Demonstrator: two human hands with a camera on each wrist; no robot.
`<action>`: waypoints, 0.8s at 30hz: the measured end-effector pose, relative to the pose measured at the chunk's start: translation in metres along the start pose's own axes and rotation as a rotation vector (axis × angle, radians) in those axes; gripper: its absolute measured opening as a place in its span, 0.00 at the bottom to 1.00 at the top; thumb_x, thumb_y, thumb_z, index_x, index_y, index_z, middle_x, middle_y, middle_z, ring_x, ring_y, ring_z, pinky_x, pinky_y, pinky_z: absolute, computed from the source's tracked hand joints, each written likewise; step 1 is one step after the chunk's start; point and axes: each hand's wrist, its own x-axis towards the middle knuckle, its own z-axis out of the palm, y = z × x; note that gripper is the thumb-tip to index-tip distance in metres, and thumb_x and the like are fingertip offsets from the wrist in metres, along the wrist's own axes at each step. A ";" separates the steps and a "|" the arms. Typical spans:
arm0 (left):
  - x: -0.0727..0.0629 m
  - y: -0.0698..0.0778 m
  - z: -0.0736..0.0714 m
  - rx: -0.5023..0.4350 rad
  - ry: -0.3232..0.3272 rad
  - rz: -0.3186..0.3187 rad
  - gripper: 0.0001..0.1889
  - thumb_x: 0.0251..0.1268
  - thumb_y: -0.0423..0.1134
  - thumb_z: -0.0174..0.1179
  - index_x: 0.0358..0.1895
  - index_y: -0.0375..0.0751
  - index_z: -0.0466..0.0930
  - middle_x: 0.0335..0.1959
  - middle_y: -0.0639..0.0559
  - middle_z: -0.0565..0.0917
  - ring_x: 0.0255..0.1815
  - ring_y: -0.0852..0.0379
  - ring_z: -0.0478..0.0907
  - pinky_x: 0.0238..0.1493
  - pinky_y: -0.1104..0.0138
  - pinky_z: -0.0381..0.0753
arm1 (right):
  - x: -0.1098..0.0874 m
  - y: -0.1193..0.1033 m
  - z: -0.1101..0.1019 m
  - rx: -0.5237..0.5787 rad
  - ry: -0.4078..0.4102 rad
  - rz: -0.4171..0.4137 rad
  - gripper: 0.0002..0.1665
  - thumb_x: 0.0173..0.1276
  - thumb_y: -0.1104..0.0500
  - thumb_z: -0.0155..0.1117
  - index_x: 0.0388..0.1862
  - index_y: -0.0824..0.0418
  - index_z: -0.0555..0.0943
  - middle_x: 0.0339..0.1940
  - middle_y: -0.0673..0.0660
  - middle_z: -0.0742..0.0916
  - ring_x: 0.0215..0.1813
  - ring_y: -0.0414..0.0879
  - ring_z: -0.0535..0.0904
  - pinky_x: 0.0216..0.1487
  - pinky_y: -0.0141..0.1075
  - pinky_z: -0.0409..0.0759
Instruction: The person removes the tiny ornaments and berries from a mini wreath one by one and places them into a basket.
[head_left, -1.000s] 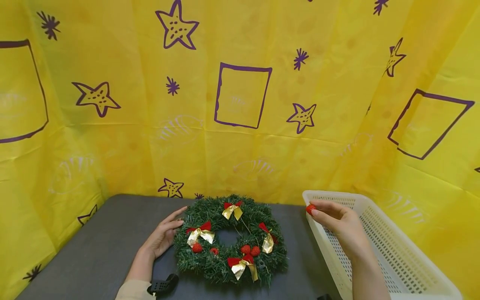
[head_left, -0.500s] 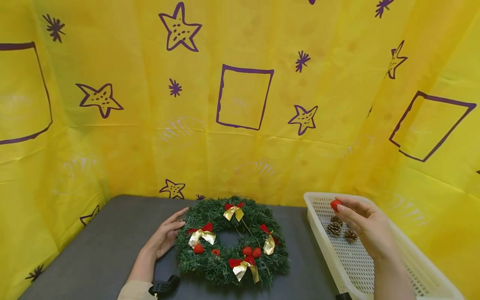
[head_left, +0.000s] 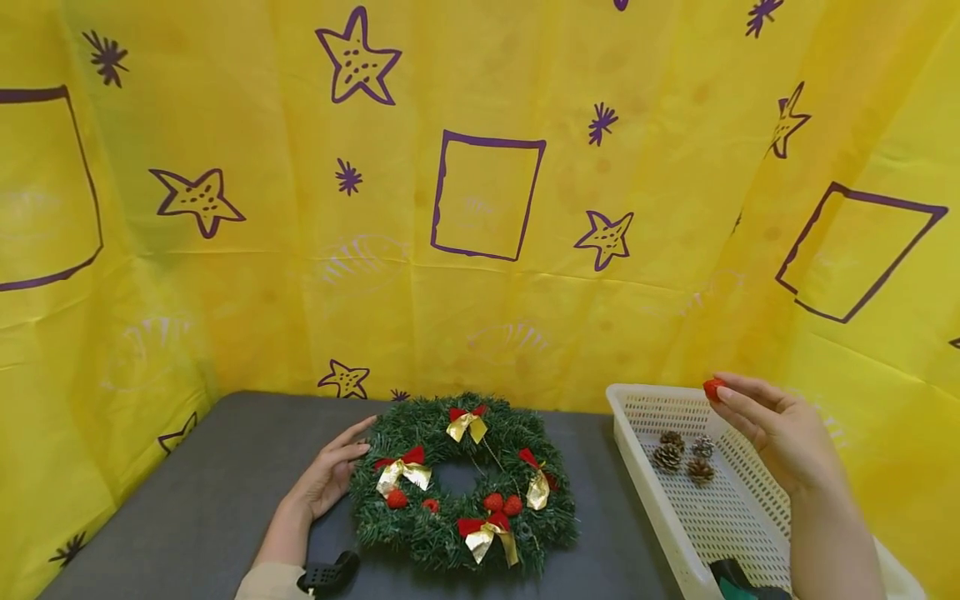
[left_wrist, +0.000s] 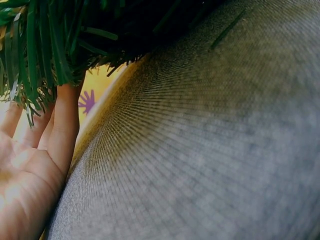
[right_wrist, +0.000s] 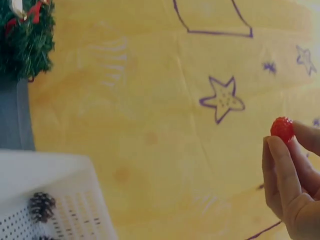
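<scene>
A green wreath (head_left: 551, 525) lies on the dark table, dressed with red-and-gold bows (head_left: 486, 533) and several red berries (head_left: 397, 498). My left hand (head_left: 326, 477) rests against its left edge; in the left wrist view the fingers (left_wrist: 67, 125) are fairly straight and touch the green needles (left_wrist: 45, 55). Above the far right part of the white basket, my right hand (head_left: 780, 429) pinches a red raspberry-like berry (head_left: 713, 389) between thumb and fingertips. The right wrist view shows that berry (right_wrist: 282, 129) held up, apart from the basket.
The white perforated basket (head_left: 652, 500) stands right of the wreath, with several pine cones (head_left: 667, 457) toward its far end. A yellow curtain (head_left: 480, 333) with purple drawings hangs behind the table (head_left: 187, 500). Dark straps sit at both wrists.
My right hand has moved to the right with the berry, from the basket's left rim to over its far right part, uncovering the pine cones. The left hand has stayed at the wreath.
</scene>
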 end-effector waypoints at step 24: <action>0.003 0.004 0.003 0.029 -0.008 -0.003 0.36 0.74 0.39 0.49 0.81 0.46 0.46 0.83 0.45 0.29 0.83 0.40 0.23 0.53 0.83 0.64 | 0.011 0.025 -0.088 0.160 0.197 0.218 0.21 0.71 0.75 0.52 0.34 0.60 0.91 0.34 0.53 0.92 0.39 0.43 0.90 0.42 0.32 0.85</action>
